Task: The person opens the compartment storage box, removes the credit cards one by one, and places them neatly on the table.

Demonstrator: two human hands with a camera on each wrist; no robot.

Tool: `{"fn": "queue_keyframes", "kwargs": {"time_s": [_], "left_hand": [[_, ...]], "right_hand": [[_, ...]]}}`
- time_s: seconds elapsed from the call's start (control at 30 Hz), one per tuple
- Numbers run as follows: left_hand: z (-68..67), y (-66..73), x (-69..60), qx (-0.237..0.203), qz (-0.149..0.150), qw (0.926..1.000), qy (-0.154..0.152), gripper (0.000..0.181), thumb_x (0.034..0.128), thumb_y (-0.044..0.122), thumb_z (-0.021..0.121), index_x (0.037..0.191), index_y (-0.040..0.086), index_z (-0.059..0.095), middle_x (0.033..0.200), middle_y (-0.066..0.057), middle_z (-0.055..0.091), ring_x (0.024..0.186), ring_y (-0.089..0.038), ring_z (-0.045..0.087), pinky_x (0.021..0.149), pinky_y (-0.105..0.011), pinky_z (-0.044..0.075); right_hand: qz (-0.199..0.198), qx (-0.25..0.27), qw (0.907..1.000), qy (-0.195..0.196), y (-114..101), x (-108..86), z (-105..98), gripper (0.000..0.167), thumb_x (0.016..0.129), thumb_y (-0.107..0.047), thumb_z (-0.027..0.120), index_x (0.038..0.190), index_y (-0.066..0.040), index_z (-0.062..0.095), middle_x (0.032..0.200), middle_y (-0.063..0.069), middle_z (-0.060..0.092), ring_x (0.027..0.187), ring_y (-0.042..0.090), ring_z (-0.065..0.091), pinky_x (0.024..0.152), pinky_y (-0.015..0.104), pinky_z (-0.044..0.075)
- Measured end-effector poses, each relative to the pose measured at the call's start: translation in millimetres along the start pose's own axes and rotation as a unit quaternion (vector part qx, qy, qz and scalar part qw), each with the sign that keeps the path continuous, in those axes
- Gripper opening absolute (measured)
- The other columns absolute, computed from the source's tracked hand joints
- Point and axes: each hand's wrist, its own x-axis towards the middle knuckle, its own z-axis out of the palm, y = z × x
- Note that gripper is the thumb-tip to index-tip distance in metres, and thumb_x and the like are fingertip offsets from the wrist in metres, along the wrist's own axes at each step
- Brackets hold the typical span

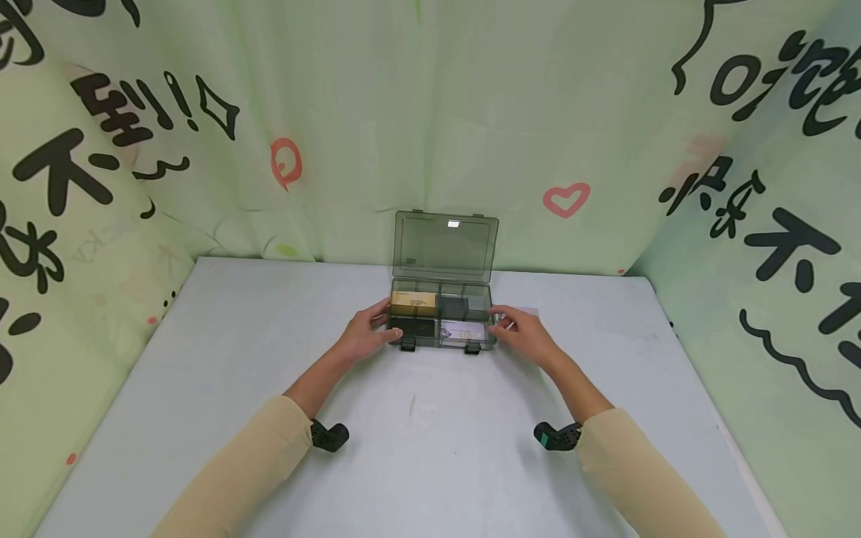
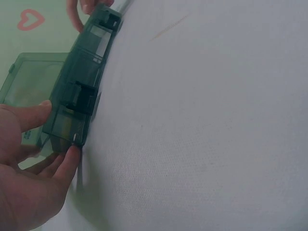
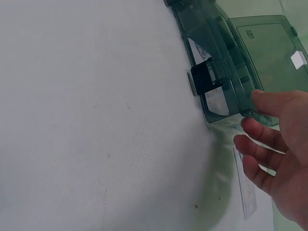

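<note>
A translucent dark green compartment box [image 1: 418, 345] stands at the back of the table with its lid [image 1: 444, 246] raised. In its compartments lie a yellow-brown box [image 1: 413, 302], a black item [image 1: 412, 328], a dark grey item [image 1: 454, 307] and a pale printed card-like piece [image 1: 463, 330]. My left hand [image 1: 366, 331] grips the left end, thumb at the front rim and fingers along the side and lower edge. At the right end, my right hand [image 1: 527, 335] holds the box between thumb and index finger; its other fingers are bent, apart from the wall.
A flat clear-edged card [image 3: 247, 187] lies on the white table [image 1: 430, 448] beside the box, partly behind my right hand. A pale green curtain [image 1: 417, 134] with black writing and red hearts hangs behind and at both sides. Two black latches [image 1: 473, 348] project from the box's front.
</note>
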Motion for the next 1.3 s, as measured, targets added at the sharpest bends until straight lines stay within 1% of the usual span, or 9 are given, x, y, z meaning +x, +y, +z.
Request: {"fn": "queue_keyframes", "kwargs": {"time_s": [0.13, 0.27, 0.4, 0.53, 0.63, 0.77, 0.93, 1.07, 1.3], "left_hand": [[0.1, -0.1, 0.6, 0.001, -0.004, 1.0, 0.001, 0.076, 0.0909, 0.016, 0.068, 0.154, 0.02, 0.026, 0.155, -0.009, 0.037, 0.144, -0.028, 0.035, 0.114, -0.046, 0.037], [0.0, -0.2, 0.7, 0.003, -0.004, 1.0, 0.001, 0.076, 0.0911, 0.016, 0.068, 0.154, 0.021, 0.026, 0.155, -0.009, 0.036, 0.144, -0.029, 0.035, 0.114, -0.046, 0.037], [-0.2, -0.7, 1.2, 0.005, -0.003, 1.0, 0.001, 0.076, 0.0914, 0.016, 0.067, 0.154, 0.021, 0.026, 0.156, -0.009, 0.036, 0.144, -0.029, 0.034, 0.113, -0.046, 0.037], [0.0, -1.4, 2.0, 0.004, -0.005, 1.0, 0.001, 0.076, 0.0913, 0.016, 0.068, 0.154, 0.022, 0.026, 0.156, -0.008, 0.036, 0.144, -0.028, 0.034, 0.113, -0.046, 0.037], [-0.1, -2.0, 2.7, 0.003, -0.005, 1.0, 0.002, 0.076, 0.0912, 0.016, 0.068, 0.154, 0.022, 0.026, 0.156, -0.008, 0.036, 0.144, -0.028, 0.034, 0.113, -0.046, 0.037], [0.0, -2.6, 3.4, 0.005, -0.002, 1.0, 0.003, 0.077, 0.0908, 0.016, 0.068, 0.155, 0.021, 0.026, 0.155, -0.009, 0.036, 0.144, -0.029, 0.035, 0.114, -0.046, 0.037], [0.3, -3.4, 4.3, 0.002, -0.007, 1.0, 0.005, 0.077, 0.09, 0.016, 0.069, 0.154, 0.022, 0.026, 0.155, -0.008, 0.038, 0.144, -0.028, 0.036, 0.115, -0.046, 0.035], [0.6, -3.4, 3.9, 0.002, -0.004, 1.0, 0.005, 0.077, 0.0901, 0.016, 0.069, 0.154, 0.021, 0.027, 0.155, -0.008, 0.038, 0.143, -0.028, 0.036, 0.114, -0.046, 0.036], [0.2, -2.7, 3.7, 0.002, -0.002, 1.0, 0.006, 0.076, 0.0905, 0.016, 0.069, 0.154, 0.021, 0.027, 0.155, -0.009, 0.037, 0.143, -0.029, 0.036, 0.114, -0.046, 0.037]], "right_hand": [[0.003, -0.03, 0.9993, -0.02, -3, 2.5, 0, 0.037, 0.097, -0.022, 0.059, 0.131, -0.008, 0.058, 0.091, 0.01, 0.065, 0.079, 0.019, 0.055, 0.063, 0.027, 0.044], [0.004, -0.058, 0.9973, -0.044, -8, 5.2, 0, 0.037, 0.097, -0.023, 0.058, 0.131, -0.007, 0.059, 0.079, 0.01, 0.063, 0.065, 0.016, 0.051, 0.058, 0.027, 0.04], [0.006, -0.07, 0.9954, -0.065, -10, 8.7, 0, 0.036, 0.098, -0.022, 0.057, 0.131, -0.006, 0.058, 0.07, 0.011, 0.064, 0.054, 0.014, 0.05, 0.056, 0.027, 0.04], [0.018, -0.079, 0.9936, -0.078, -11, 12.5, 2, 0.037, 0.099, -0.024, 0.055, 0.132, -0.008, 0.058, 0.068, 0.008, 0.064, 0.052, 0.012, 0.05, 0.055, 0.027, 0.04], [0.035, -0.081, 0.9916, -0.095, -12, 14.9, 3, 0.037, 0.099, -0.026, 0.055, 0.132, -0.009, 0.057, 0.065, 0.007, 0.065, 0.05, 0.012, 0.05, 0.054, 0.027, 0.041], [0.043, -0.089, 0.9887, -0.112, -14, 17.2, 4, 0.038, 0.1, -0.028, 0.054, 0.133, -0.009, 0.057, 0.059, 0.005, 0.062, 0.048, 0.012, 0.049, 0.054, 0.027, 0.041], [0.047, -0.106, 0.9863, -0.118, -15, 18.3, 6, 0.037, 0.1, -0.028, 0.052, 0.132, -0.009, 0.057, 0.055, 0.002, 0.057, 0.046, 0.012, 0.046, 0.056, 0.028, 0.04], [0.054, -0.107, 0.9858, -0.118, -14, 19.2, 7, 0.036, 0.1, -0.029, 0.053, 0.131, -0.011, 0.057, 0.055, 0.002, 0.057, 0.048, 0.012, 0.047, 0.056, 0.027, 0.04], [0.046, -0.101, 0.9873, -0.113, -13, 20.2, 8, 0.035, 0.1, -0.029, 0.054, 0.128, -0.009, 0.057, 0.057, 0.001, 0.053, 0.053, 0.013, 0.047, 0.056, 0.028, 0.039]]}}
